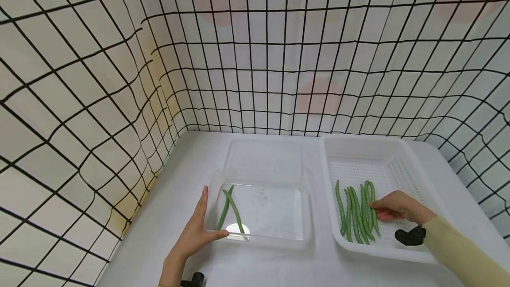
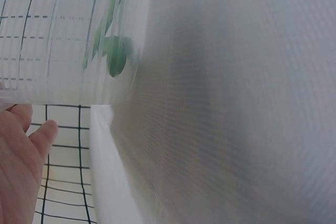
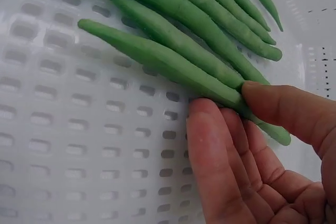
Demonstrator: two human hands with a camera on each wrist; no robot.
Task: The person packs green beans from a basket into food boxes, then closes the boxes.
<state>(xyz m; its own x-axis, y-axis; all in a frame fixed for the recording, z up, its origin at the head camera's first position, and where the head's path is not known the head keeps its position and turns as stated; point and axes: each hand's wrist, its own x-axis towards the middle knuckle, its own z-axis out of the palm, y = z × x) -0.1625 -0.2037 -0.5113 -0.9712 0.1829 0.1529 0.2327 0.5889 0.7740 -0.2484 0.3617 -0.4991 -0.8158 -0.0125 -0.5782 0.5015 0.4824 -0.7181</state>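
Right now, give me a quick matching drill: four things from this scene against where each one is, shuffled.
Things:
1. left hand
2. right hand
3. two beans
4. lid

Places:
A. in the clear box
B. on the table behind the clear box
C. against the clear box's left wall
D. pinching a bean in the white basket

Pairs: 1-C, 2-D, 3-A, 4-B
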